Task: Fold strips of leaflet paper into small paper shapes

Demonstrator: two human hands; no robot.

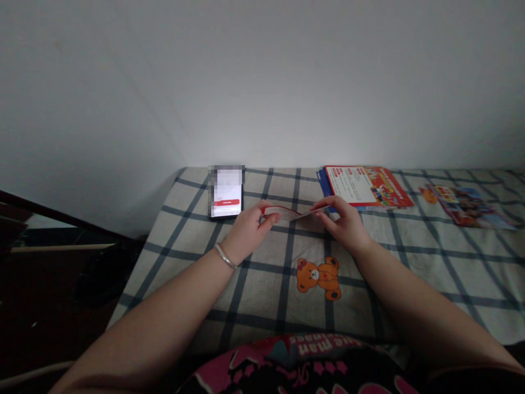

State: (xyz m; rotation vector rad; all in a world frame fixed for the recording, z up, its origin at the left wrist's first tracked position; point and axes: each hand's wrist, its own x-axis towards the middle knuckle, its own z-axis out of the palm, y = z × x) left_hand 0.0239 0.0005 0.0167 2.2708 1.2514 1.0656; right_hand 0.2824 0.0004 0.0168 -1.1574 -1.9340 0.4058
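Left hand (249, 231) and right hand (345, 225) pinch opposite sides of the creased leaflet (286, 214), right of the phone (228, 192); looks like mid-unfold or fold, next move likely needs both pinches steady.

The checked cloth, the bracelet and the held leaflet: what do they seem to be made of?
Checked cloth: matt woven fabric, perhaps cotton or linen, given its soft creases.
Bracelet: probably silvery metal, as its narrow band catches the light.
Leaflet: likely thin printed paper or card, since it bends between the left hand and right hand; any coating is unclear.
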